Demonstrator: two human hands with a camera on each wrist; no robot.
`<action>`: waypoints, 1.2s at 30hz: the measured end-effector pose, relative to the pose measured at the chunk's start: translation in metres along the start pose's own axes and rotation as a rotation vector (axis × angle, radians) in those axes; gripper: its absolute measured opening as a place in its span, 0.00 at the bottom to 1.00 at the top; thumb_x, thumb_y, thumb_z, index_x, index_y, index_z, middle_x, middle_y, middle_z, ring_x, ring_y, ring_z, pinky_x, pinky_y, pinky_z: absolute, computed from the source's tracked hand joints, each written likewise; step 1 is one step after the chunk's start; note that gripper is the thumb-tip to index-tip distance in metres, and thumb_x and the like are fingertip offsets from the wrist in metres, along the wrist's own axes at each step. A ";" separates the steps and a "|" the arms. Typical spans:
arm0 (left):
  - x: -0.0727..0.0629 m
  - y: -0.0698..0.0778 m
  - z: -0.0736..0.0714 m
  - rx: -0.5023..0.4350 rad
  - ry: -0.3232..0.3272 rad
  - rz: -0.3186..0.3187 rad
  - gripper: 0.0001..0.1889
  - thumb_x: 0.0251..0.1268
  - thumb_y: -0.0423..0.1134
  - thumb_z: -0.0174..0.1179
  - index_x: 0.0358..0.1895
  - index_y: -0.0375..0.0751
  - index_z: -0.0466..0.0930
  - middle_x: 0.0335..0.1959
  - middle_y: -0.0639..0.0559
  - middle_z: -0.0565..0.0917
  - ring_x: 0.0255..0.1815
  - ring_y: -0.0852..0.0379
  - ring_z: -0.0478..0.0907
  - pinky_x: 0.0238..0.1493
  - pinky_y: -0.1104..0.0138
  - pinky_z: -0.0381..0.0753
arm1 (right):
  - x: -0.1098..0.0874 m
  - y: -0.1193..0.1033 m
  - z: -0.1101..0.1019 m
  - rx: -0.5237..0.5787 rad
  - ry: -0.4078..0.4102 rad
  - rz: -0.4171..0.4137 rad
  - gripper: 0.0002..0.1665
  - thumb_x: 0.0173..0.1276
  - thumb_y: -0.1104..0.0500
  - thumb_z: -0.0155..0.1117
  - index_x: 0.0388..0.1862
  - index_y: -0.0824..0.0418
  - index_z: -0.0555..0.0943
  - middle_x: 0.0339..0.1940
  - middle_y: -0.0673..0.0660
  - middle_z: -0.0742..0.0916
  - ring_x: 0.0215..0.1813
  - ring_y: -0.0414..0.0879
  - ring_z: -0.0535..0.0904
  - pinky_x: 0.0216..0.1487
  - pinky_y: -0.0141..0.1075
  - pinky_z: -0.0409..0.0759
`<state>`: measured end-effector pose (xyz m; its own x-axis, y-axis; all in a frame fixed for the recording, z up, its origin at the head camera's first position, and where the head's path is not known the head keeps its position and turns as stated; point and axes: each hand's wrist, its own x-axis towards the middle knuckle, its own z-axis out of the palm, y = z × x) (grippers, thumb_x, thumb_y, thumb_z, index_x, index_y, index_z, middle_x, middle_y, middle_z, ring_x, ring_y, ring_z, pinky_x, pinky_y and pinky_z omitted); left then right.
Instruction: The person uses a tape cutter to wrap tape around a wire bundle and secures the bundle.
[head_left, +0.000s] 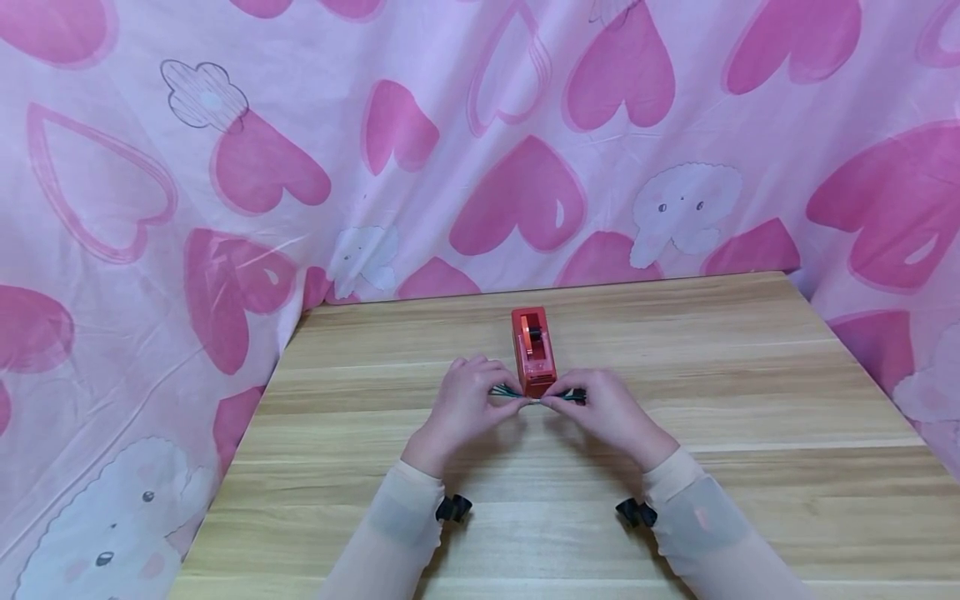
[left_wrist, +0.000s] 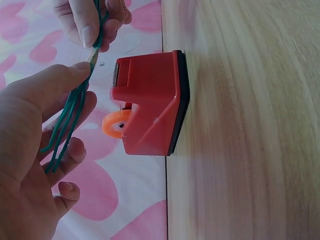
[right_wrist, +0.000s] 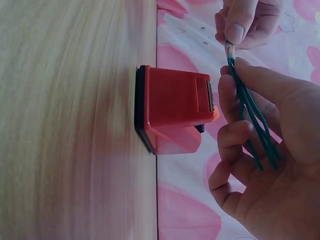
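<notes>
A bundle of thin green wires (right_wrist: 245,95) stretches between the two hands, close in front of a red tape dispenser. A pale, shiny band resembling clear tape (right_wrist: 230,51) wraps the middle of the bundle. Thumb and fingers of the left hand (head_left: 472,400) pinch the wires on one side of that band. On its other side, the right hand (head_left: 603,408) pinches them likewise, thumb against fingertips. Loose green ends (left_wrist: 62,122) fan out across the left palm, and others lie along the right palm. The remaining fingers of both hands are loosely bent.
The red tape dispenser (head_left: 536,354) stands on the wooden table (head_left: 360,500), its serrated cutter facing the hands and an orange roll (left_wrist: 114,124) inside. Behind the table hangs a pink curtain (head_left: 450,192) with hearts. Each wrist wears a small black camera.
</notes>
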<state>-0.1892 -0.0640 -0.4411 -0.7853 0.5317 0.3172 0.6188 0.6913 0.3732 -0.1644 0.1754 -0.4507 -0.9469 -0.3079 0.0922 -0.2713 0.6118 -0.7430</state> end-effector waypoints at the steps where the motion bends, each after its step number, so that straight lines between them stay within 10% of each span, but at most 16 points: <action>1: 0.000 0.000 0.000 0.001 -0.001 -0.005 0.09 0.61 0.53 0.74 0.39 0.56 0.91 0.40 0.64 0.90 0.39 0.63 0.73 0.45 0.64 0.67 | 0.000 0.000 0.000 0.004 -0.001 0.003 0.04 0.71 0.50 0.72 0.41 0.44 0.91 0.45 0.44 0.91 0.45 0.39 0.84 0.51 0.41 0.82; 36: -0.004 -0.007 0.000 -0.071 -0.042 0.011 0.06 0.64 0.44 0.74 0.42 0.54 0.91 0.40 0.63 0.89 0.37 0.61 0.81 0.49 0.63 0.78 | 0.002 -0.008 0.005 0.034 -0.008 0.070 0.06 0.72 0.53 0.71 0.43 0.49 0.91 0.40 0.48 0.89 0.31 0.44 0.76 0.30 0.34 0.77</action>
<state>-0.1907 -0.0709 -0.4448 -0.7776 0.5601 0.2858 0.6263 0.6493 0.4314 -0.1637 0.1664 -0.4479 -0.9618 -0.2715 0.0339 -0.1985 0.6072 -0.7693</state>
